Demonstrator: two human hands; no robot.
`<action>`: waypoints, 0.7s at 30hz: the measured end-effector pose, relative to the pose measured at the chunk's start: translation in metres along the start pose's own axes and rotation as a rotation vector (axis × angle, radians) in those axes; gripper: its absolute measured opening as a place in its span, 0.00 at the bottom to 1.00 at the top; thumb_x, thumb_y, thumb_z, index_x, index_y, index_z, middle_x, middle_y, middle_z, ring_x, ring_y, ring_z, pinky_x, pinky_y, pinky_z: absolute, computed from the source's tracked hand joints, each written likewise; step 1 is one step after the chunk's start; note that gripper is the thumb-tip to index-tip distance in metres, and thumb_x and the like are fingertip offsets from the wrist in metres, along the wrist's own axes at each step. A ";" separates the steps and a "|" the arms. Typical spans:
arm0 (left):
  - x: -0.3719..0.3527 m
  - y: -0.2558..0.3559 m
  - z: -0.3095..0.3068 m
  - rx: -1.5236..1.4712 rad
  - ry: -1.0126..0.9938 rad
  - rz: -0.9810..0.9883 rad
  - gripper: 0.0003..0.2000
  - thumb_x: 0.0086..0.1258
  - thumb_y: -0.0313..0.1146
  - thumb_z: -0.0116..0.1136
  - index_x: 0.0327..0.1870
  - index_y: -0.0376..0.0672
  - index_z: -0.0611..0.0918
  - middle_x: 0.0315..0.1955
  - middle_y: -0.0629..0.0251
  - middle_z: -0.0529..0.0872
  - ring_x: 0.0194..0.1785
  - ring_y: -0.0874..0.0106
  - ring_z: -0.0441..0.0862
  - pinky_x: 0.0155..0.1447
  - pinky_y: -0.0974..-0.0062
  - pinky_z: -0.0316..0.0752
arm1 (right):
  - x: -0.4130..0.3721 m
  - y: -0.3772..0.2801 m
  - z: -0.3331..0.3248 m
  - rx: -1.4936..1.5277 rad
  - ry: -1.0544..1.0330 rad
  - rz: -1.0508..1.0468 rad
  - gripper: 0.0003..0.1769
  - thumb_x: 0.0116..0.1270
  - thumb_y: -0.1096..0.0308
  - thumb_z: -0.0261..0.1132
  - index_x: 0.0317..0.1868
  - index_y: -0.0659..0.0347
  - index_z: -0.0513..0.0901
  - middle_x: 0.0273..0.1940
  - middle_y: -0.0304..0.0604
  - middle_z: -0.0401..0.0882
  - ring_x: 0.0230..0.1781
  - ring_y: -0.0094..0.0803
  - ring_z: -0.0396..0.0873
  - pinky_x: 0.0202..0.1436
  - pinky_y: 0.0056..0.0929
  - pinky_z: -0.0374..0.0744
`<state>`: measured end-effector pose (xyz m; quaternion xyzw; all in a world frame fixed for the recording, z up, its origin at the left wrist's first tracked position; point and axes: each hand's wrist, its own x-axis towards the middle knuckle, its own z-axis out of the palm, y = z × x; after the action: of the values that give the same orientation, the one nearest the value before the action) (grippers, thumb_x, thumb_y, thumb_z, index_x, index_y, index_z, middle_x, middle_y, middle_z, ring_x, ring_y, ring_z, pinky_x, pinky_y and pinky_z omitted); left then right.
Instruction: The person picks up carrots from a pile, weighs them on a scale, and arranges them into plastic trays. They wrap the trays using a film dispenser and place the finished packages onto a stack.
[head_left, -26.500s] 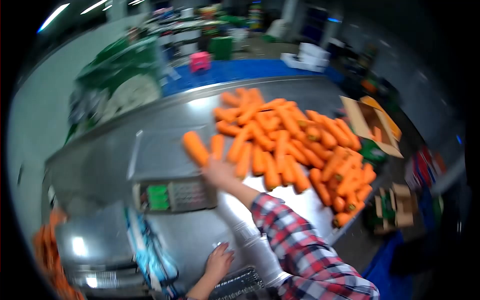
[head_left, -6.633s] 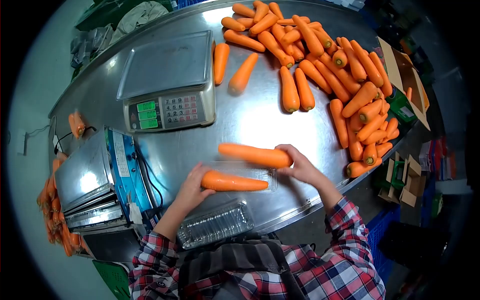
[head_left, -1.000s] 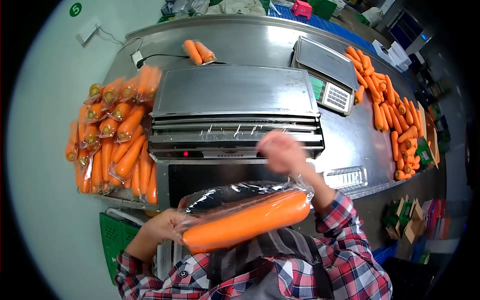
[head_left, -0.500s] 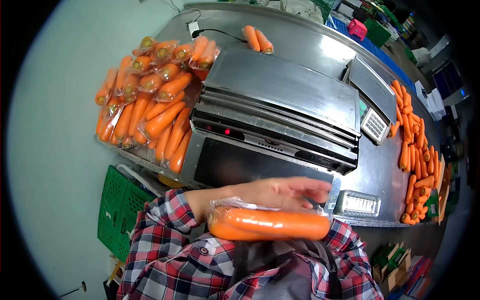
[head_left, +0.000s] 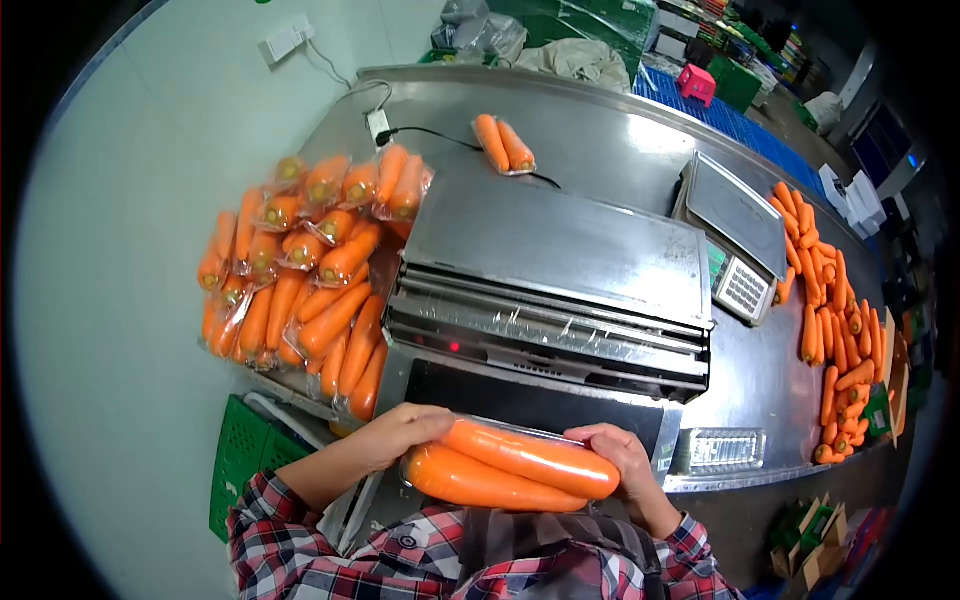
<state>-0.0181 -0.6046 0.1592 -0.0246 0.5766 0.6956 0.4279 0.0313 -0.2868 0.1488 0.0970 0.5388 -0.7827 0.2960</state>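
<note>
Close to my chest, a pack of carrots [head_left: 510,465] wrapped in clear film lies level between both hands. Two large carrots show side by side in it. My left hand [head_left: 410,432] grips its left end, thumb on top. At the right end, my right hand [head_left: 622,458] is closed round the edge; some of its fingers are hidden beneath. Just beyond stands a metal wrapping machine [head_left: 555,250] with a red light and a dark plate [head_left: 500,392] along its front.
Wrapped carrot packs [head_left: 300,270] are piled on the left of the steel table [head_left: 590,115]. Another wrapped pack [head_left: 503,145] lies behind the machine. To the right are a scale [head_left: 738,235], loose carrots [head_left: 840,340] and clear trays [head_left: 722,450]. A green crate [head_left: 240,450] stands lower left.
The pack has turned so two carrots show instead of one. My left hand has drawn back from across the pack to its left end, and my right hand has come into sight.
</note>
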 end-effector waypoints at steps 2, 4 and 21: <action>0.004 0.021 -0.007 -0.096 0.179 -0.058 0.26 0.72 0.52 0.47 0.49 0.33 0.79 0.39 0.62 0.84 0.40 0.74 0.82 0.44 0.79 0.76 | 0.003 -0.011 0.022 0.207 -0.116 -0.131 0.30 0.69 0.59 0.54 0.67 0.66 0.62 0.65 0.55 0.64 0.65 0.38 0.66 0.66 0.32 0.66; 0.000 0.062 -0.013 0.011 0.346 0.111 0.25 0.73 0.51 0.45 0.42 0.33 0.81 0.35 0.60 0.85 0.35 0.74 0.83 0.40 0.78 0.78 | 0.008 -0.015 0.017 0.012 -0.168 -0.289 0.39 0.67 0.55 0.57 0.71 0.62 0.52 0.71 0.53 0.51 0.70 0.44 0.58 0.68 0.37 0.64; 0.223 0.184 -0.273 -0.181 0.223 0.592 0.30 0.66 0.48 0.55 0.65 0.41 0.67 0.61 0.60 0.72 0.63 0.63 0.70 0.66 0.63 0.65 | -0.061 0.052 -0.069 -0.654 0.791 -0.382 0.15 0.70 0.73 0.53 0.55 0.64 0.75 0.43 0.44 0.80 0.44 0.29 0.79 0.47 0.26 0.78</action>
<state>-0.3991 -0.6975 0.0940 0.0304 0.5379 0.8312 0.1373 0.0986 -0.2151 0.1086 0.1870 0.8324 -0.5179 -0.0620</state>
